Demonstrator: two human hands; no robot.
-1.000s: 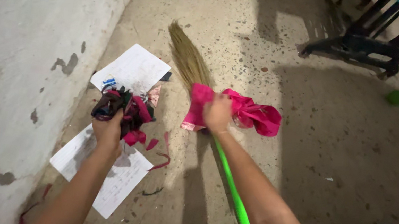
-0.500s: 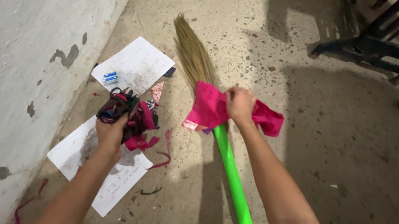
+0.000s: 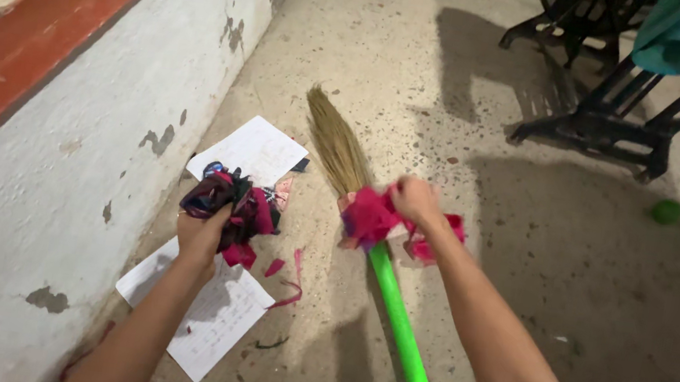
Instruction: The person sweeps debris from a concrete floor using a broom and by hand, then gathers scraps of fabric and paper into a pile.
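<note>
Pink cloth is what I notice first: a bright magenta piece, crumpled and bunched around the top of the broom, just where the straw head meets the handle. My right hand is on it, the fingers closed so that the grip pinches the cloth against the broom; some folds hang out on both sides of the hand. The broom has a vivid green handle that runs from the lower edge of the view up to the cloth, and its head of pale brown straw is narrow and pointed, lying on the floor and pointing away from me, toward the wall. My left hand is raised over the floor to the left and its grip is pressed together around a bundle of scraps, dark navy and pink pieces mixed, which stick out above the fist. Under this hand some white paper sheets lie on the speckled concrete floor, near the foot of the grey wall, and a few thin pink strips lie between the papers and the broom. Far to the right a small green ball rests on the floor, well apart from my hands, and a black metal stand is behind it.
</note>
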